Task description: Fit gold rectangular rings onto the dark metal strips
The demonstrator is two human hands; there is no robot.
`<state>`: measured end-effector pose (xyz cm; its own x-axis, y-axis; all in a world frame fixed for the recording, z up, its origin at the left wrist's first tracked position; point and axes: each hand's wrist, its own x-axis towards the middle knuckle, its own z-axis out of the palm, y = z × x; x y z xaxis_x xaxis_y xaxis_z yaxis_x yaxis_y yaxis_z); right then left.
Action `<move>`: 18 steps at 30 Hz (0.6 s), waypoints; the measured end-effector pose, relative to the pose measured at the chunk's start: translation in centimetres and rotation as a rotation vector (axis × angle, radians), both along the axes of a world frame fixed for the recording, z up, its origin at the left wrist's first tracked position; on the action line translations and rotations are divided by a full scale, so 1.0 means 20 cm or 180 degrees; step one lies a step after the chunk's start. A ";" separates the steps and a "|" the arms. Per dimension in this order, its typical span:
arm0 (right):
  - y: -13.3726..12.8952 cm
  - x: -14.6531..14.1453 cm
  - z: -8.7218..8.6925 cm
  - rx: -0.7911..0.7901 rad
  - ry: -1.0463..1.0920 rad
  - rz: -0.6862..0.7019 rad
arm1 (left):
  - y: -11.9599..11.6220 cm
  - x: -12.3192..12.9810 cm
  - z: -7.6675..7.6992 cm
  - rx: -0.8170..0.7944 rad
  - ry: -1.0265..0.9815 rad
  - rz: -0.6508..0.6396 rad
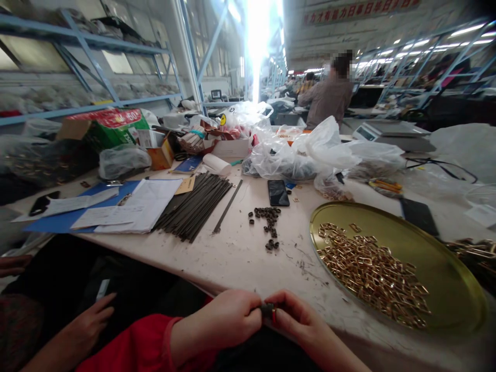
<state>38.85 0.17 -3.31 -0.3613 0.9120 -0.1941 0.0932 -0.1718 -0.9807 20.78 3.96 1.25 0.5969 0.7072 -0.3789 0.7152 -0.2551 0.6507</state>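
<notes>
My left hand (pixel 228 318), in a red sleeve, and my right hand (pixel 298 320) meet at the bottom of the view. Both pinch a small dark piece (pixel 267 310), with a bit of gold-red metal showing beside it; my fingers hide most of it. To the right of my right hand lies a round brass tray (pixel 437 258) heaped with gold rectangular buckles (pixel 372 274). Several small dark rings (pixel 268 225) lie scattered on the white table (pixel 240 263) ahead of my hands.
A bundle of dark strips (pixel 194 206) and a black phone (pixel 278 192) lie further along the table, with papers on a blue folder (pixel 127 206) to the left. A co-worker's hand (pixel 89 325) is at lower left. Plastic bags and boxes crowd the far side.
</notes>
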 end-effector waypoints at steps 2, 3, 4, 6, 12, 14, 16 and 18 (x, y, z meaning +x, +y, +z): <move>0.02 0.02 -0.01 0.0734 -0.0681 -0.0049 | 0.04 0.02 0.02 0.0318 0.0152 -0.0137; 0.03 0.03 -0.01 0.1156 -0.1072 -0.0057 | 0.06 0.04 0.03 0.0436 0.0164 -0.0249; 0.05 0.04 -0.02 0.1558 -0.1458 -0.0036 | 0.09 0.05 0.03 0.0538 0.0170 -0.0363; 0.09 0.07 -0.06 0.2228 -0.2149 0.0000 | 0.15 0.08 0.01 0.0792 0.0250 -0.0446; 0.27 0.23 -0.28 0.3310 -0.3551 -0.0553 | 0.30 0.11 -0.21 0.1674 0.0538 0.0069; 0.31 0.27 -0.35 0.3573 -0.3675 -0.0716 | 0.34 0.09 -0.27 0.1756 0.0548 0.0058; 0.34 0.29 -0.42 0.3756 -0.3677 -0.0796 | 0.43 0.07 -0.28 0.1858 0.0566 0.0171; 0.35 0.30 -0.46 0.3801 -0.3656 -0.0790 | 0.56 0.02 -0.26 0.1960 0.0633 0.0482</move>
